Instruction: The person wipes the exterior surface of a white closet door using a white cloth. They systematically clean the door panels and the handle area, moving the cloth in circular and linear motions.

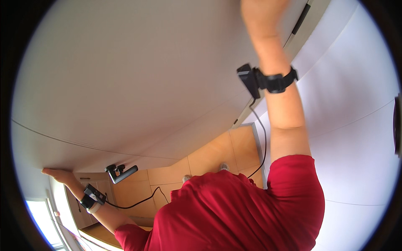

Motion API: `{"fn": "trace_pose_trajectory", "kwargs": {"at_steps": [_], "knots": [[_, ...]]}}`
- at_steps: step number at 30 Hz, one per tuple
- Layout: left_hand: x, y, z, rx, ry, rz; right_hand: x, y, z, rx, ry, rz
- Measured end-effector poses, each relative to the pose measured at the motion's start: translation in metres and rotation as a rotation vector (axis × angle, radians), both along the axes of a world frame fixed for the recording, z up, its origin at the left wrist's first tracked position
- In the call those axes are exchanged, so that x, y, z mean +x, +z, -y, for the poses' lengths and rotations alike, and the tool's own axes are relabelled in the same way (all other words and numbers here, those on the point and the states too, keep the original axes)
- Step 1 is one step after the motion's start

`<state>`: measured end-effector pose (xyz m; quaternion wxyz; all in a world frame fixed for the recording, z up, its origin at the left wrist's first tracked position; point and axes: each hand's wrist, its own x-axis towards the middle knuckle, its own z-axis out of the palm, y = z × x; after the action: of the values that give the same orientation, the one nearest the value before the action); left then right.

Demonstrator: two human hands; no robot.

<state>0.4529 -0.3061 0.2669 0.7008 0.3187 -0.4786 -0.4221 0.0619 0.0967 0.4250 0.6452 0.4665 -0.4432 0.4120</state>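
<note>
A pale, flat door (132,78) fills the upper left of the view, with a dark lever handle (125,174) near its lower edge. At the far left my left hand (59,175) is against the door's edge beyond the handle; how its fingers lie is not clear. My right arm is raised, and my right hand (265,14) is blurred and cut off by the top of the picture, in front of the upper door. Its fingers are out of sight, so whatever it may hold is hidden. Both wrists wear black strapped devices, the right device (249,80) and the left device (94,194), each with a cable.
Dark hinges (301,18) line the door's right side, beside a white wall (348,141). Below are tan floor tiles (210,147) and my shoes (224,167). A cabinet (86,207) and a bright window (44,222) appear at lower left.
</note>
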Motion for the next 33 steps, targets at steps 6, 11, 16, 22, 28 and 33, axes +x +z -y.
{"fn": "trace_pose_trajectory", "kwargs": {"at_steps": [6, 11, 16, 22, 28, 33], "knots": [[-0.021, 0.019, -0.032, 0.051, 0.015, 0.016, 0.018, -0.241, -0.022, 0.352, -0.093, 0.173], [0.0, 0.004, 0.005, -0.032, -0.057, 0.031, 0.031, -0.33, -0.06, 0.79, -0.182, 0.363], [-0.011, 0.009, -0.007, 0.021, -0.055, -0.001, -0.023, -0.186, -0.085, 0.354, -0.186, 0.399], [-0.012, 0.018, -0.019, 0.08, -0.015, 0.018, -0.056, -0.024, -0.106, 0.104, -0.324, 0.25], [-0.014, 0.018, -0.022, 0.057, -0.031, 0.035, -0.051, -0.189, -0.067, -0.034, -0.264, 0.353], [-0.004, 0.014, -0.009, 0.018, -0.008, 0.057, -0.034, -0.359, -0.092, 0.071, -0.304, 0.872]]}}
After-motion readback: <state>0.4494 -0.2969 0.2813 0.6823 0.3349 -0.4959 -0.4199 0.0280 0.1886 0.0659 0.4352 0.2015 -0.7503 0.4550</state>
